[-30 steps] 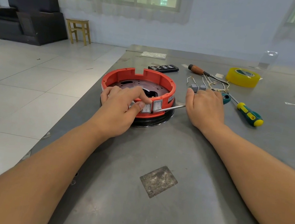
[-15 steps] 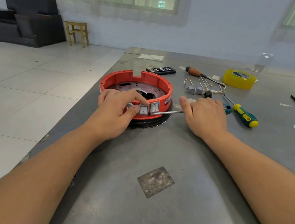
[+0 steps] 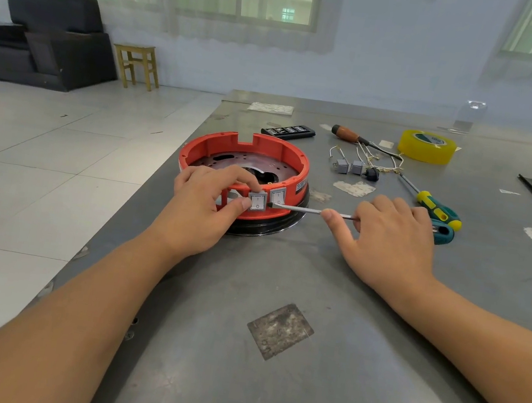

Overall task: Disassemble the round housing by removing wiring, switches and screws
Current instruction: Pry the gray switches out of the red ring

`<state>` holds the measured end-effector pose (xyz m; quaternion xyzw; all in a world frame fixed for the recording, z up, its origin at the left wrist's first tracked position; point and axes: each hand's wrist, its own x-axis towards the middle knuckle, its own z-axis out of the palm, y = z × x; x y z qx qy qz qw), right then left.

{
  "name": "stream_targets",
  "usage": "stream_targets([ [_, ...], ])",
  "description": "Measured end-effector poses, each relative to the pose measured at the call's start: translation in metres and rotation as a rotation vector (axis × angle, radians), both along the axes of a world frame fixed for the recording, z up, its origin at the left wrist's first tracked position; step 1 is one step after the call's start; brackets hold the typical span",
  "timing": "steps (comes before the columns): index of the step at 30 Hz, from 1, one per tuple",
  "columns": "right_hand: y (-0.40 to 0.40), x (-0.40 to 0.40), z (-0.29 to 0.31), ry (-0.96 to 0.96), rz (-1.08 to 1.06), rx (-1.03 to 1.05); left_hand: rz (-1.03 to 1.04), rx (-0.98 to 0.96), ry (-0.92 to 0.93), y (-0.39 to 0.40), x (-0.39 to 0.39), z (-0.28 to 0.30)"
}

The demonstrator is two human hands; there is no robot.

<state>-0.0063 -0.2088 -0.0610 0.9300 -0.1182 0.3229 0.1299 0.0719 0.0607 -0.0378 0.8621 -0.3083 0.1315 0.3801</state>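
Round housing (image 3: 292, 160), red plastic ring on a black base, sits near the counter's (image 3: 354, 367) left edge, about mid-depth, open side up w/ a perforated metal plate visible inside. Left hand (image 3: 204, 206) braces the near wall: index finger over the rim, thumb under, pinching the left rocker switch (image 3: 257, 201) so it can be worked out of its cut-out. A second switch (image 3: 278, 197) is seated just to its right; an empty rectangular opening shows to the left, behind the hand, suggesting one switch is already out. Right hand (image 3: 389, 239) holds a teal-handled screwdriver (image 3: 443, 233) by the shaft, thumb extended along it, other fingers curled over; shaft lies nearly horizontal, tip at the gap between the 2 switches, probably to lever the retaining clips. Handle end projects past the hand toward the right. Removed wiring (image 3: 365, 162) w/ grey connectors lies beyond the housing, toward the far edge, apart from the work. Also there: a green/yellow screwdriver (image 3: 438, 208) just beyond the right hand, a wood-handled tool (image 3: 349, 133), a yellow tape roll (image 3: 426, 147) & a black bit case (image 3: 288, 131) nearer the far edge. Judged stage: switch removal, 2 remaining. Risk: tip slipping toward the left thumb.
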Motion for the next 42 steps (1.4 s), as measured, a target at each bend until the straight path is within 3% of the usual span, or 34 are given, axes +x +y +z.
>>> stream_targets([
  [20, -0.007, 0.037, 0.017, 0.082, 0.059, 0.133, 0.024, 0.01, 0.048, -0.005, 0.001, 0.005],
  [42, -0.007, 0.095, 0.016, -0.103, 0.166, 0.242, -0.018, -0.004, 0.032, -0.003, 0.004, 0.002],
])
